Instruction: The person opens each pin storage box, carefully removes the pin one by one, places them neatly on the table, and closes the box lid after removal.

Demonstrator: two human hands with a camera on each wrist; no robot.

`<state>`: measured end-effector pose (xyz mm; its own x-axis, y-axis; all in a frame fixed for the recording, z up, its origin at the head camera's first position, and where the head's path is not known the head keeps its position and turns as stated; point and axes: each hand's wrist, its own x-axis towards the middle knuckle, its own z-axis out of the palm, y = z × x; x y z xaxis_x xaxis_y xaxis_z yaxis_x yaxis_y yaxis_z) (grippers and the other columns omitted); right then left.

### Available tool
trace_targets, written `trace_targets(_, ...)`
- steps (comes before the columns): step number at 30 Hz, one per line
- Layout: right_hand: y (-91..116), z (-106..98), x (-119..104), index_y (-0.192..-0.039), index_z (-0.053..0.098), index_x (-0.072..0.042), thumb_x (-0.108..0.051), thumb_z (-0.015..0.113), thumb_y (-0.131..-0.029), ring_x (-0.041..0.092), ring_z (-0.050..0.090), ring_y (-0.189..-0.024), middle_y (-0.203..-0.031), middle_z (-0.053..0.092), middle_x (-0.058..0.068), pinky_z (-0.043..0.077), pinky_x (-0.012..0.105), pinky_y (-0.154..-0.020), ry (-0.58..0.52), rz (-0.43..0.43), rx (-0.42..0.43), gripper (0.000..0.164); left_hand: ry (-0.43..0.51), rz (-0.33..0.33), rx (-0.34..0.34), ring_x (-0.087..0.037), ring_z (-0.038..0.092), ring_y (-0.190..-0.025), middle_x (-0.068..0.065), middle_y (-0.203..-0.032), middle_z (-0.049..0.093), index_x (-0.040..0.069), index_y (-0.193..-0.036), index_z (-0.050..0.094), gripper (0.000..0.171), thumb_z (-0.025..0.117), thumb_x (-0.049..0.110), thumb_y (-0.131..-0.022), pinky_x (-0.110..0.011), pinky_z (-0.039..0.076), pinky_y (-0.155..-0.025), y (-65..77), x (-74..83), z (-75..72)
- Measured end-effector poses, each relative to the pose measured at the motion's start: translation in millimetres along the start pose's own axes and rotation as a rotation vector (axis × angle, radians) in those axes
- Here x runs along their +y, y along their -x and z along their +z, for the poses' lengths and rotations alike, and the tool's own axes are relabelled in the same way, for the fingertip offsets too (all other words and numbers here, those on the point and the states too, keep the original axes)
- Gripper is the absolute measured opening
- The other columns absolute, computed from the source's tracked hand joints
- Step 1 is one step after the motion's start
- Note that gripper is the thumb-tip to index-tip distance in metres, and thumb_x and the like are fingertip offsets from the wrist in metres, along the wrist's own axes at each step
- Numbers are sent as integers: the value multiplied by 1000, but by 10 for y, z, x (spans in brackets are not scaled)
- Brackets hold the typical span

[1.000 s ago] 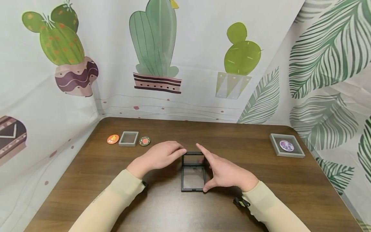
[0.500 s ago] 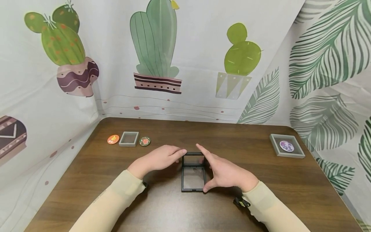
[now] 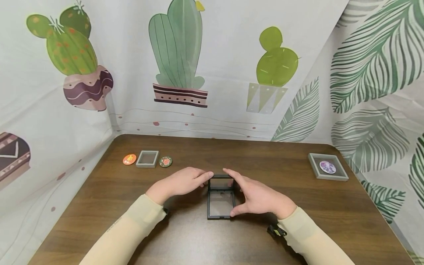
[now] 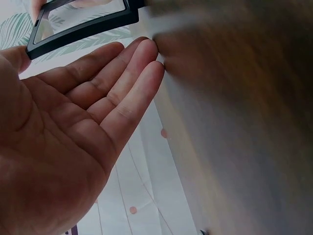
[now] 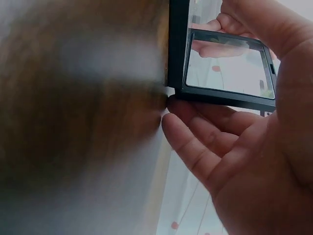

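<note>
Case: it sits just below the middle of the head view, between my hands; the black case (image 3: 221,190) stands hinged open, base (image 3: 221,204) flat on the worktop (image 3: 265,152), lid (image 3: 221,183) upright at its far side.
Left hand: my left hand (image 3: 187,181) is released; its thumb touches the lid's upper left corner, while the fingers reach out nearly straight and their tips rest on the worktop.
Right hand: my right hand (image 3: 260,198) is grasping the case, curved round its right side, thumb at the near right corner of the base, fingers behind the lid.
Why so: I judge that the spread of the right hand steadies lid and base together, and that the left thumb keeps the lid from tipping.
Case to hands: right of my left hand and left of my right hand, touching both.
Upper left group: a grey frame (image 3: 147,157) lies between an orange badge (image 3: 129,159) and a green badge (image 3: 165,161), seemingly set aside to leave room for both arms.
Far right: a second frame (image 3: 331,177) shows a purple badge (image 3: 327,167), well apart from my hands.
</note>
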<state>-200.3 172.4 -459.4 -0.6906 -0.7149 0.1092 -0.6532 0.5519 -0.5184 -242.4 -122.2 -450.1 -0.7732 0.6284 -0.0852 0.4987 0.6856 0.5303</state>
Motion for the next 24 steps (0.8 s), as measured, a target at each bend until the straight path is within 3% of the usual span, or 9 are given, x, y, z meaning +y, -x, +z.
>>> trace_targets(7,4,-20,19,-157,11,-36,-63,64,-85,12,59,-105,-139,52,3,49,38,-88,46,-29,22,94,-30,41,-9,-2,59,-83,10,-88,65,23,-99,66,63,23,69,-100,-33,47,-82,-4,-19,-9)
trace_targets(15,-5,-46,40,-154,26,-40,-49,37,-105,6,50,-121,-143,47,-15,44,39,-98,40,-35,45,50,-56,67,-2,-7,56,-75,10,-79,60,24,-93,66,61,27,71,-98,-32,47,-72,4,-30,-20)
trace_targets(19,-14,-62,39,-150,33,-43,-45,30,-107,1,43,-127,-144,42,-23,40,36,-103,21,-27,51,43,-74,97,11,-5,57,-75,15,-81,61,27,-94,66,57,31,71,-97,-31,48,-72,1,-28,-23)
trace_targets(24,-16,-70,52,-147,41,-40,-43,30,-108,1,41,-129,-143,43,-25,37,35,-105,-10,-36,53,40,-80,144,10,1,59,-84,20,-91,64,29,-103,70,53,35,68,-97,-28,48,-79,0,-17,-21)
